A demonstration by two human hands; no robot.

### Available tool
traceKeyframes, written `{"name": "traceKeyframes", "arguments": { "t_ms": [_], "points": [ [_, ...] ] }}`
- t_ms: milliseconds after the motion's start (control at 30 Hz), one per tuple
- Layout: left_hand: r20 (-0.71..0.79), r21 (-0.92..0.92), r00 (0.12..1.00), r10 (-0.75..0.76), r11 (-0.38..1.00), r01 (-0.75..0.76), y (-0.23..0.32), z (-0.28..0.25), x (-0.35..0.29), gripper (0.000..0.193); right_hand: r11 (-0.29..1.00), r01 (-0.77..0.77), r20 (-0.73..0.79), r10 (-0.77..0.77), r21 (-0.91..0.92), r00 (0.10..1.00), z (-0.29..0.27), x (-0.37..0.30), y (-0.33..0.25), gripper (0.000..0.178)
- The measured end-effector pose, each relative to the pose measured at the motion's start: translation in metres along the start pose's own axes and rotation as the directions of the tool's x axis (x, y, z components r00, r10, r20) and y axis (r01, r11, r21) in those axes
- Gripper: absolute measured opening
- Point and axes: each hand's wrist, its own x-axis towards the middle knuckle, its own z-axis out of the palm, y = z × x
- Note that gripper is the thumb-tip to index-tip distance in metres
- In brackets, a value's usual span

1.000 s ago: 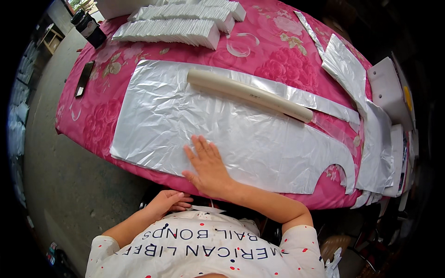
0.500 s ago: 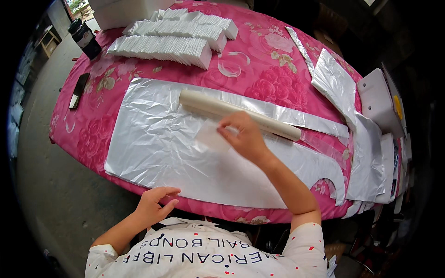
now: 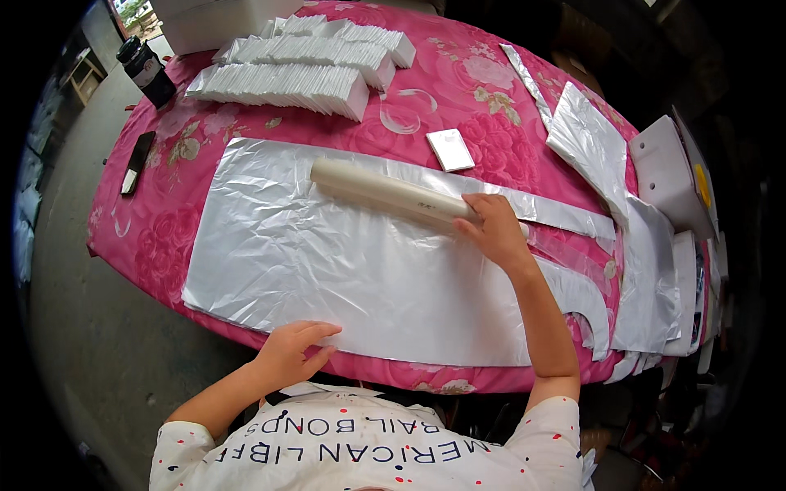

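A long cream-white tube (image 3: 381,186) lies slantwise over a pile of shiny silvery-white plastic sheets (image 3: 327,270). Near its right end, my right hand (image 3: 495,229) grips it, thumb on the near side and fingers over the top. My left hand (image 3: 295,352) rests by the near edge of the sheets, fingers stretched out and apart, holding nothing. Just beyond the tube, a small flat white rectangular piece (image 3: 450,150) lies on the pink flowered tablecloth (image 3: 499,168).
Rows of folded white pieces (image 3: 282,90) stand at the back left, before a white box (image 3: 213,24). A dark bottle (image 3: 147,72) and a black phone-like object (image 3: 137,164) sit on the left. Crumpled silvery film (image 3: 594,135) and white bins (image 3: 667,176) line the right side.
My right hand has moved right, from over the sheets to the tube. The small white piece now shows beyond the tube. My left hand has shifted slightly right.
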Motion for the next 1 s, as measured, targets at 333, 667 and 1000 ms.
{"name": "traceKeyframes", "arguments": {
  "t_ms": [333,667,1000],
  "points": [
    [0.044,0.17,0.967,0.251,0.952,-0.255,0.027,0.064,0.074,0.07,0.918,-0.116,0.286,0.002,0.379,0.958,0.007,-0.157,-0.083,0.062],
    [0.262,0.273,0.869,0.42,0.831,-0.484,0.054,0.104,0.1,0.064,0.853,-0.466,-0.273,0.402,-0.234,0.874,-0.045,-0.227,0.089,0.044],
    [0.267,0.281,0.847,0.459,0.804,-0.524,0.057,0.11,0.104,0.062,0.634,-0.718,-0.645,0.426,-0.287,0.635,-0.086,-0.269,0.127,0.013]
  ]
}}
